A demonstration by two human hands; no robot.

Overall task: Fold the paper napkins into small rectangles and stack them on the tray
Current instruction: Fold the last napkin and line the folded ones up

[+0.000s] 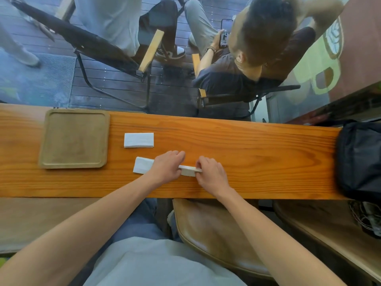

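Observation:
A long white paper napkin [142, 165] lies on the wooden counter [257, 147], partly folded. My left hand [168, 167] rests over its middle with curled fingers and covers that part. My right hand [210, 173] pinches the napkin's right end, which is lifted a little off the wood. A second napkin [139, 140], folded into a small rectangle, lies farther back, between my hands and the tray. The square wooden tray [44, 141] sits at the left of the counter with nothing on it.
A black bag [359, 157] sits on the counter's right end. Beyond the glass, a person sits in a chair [247, 93] holding a phone, beside a second folding chair. A wooden stool seat [216, 230] is below the counter edge.

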